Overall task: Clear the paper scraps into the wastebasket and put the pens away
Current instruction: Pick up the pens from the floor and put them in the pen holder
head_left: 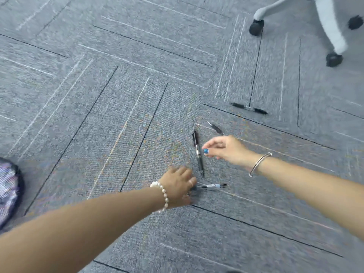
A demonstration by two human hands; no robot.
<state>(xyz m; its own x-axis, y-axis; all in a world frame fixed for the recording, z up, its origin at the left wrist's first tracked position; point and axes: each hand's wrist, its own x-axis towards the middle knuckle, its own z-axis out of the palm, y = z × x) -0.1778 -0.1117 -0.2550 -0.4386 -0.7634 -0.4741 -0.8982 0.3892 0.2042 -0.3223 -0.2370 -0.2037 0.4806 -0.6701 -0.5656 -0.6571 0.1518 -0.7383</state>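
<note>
**Both hands low over pens scattered on the carpet**

While both arms reach down from the near edge of the view, the grey carpet floor [118, 115], tiled with dark and pale lines, spreads under everything. Far beyond the fingers, at the upper right, stand the pale legs of an office chair [329, 24] on black castors. Well to the left of the left fingers, at the edge of the view, sits a dark-rimmed patterned object [7, 192], only partly seen.

Wearing a pearl bracelet [164, 196], the left hand [178, 185] lies knuckles up, its fingers curled down onto the carpet over the end of a clear-barrelled pen [211, 186]; blur hides whether they actually grip it, and the rest of the pen sticks out to the right of them. Circled at the wrist by a silver bangle [260, 163], the right hand [226, 148] hovers with fingers loosely curled and a narrow gap between thumb and forefinger; it holds nothing that can be made out.

Just left of the right fingertips, touching none of them, a black pen [198, 152] lies on the carpet, tip toward the viewer. Just beyond the right fingers lies a short dark pen [216, 128], and farther beyond, to the right, another black pen [249, 108].
</note>
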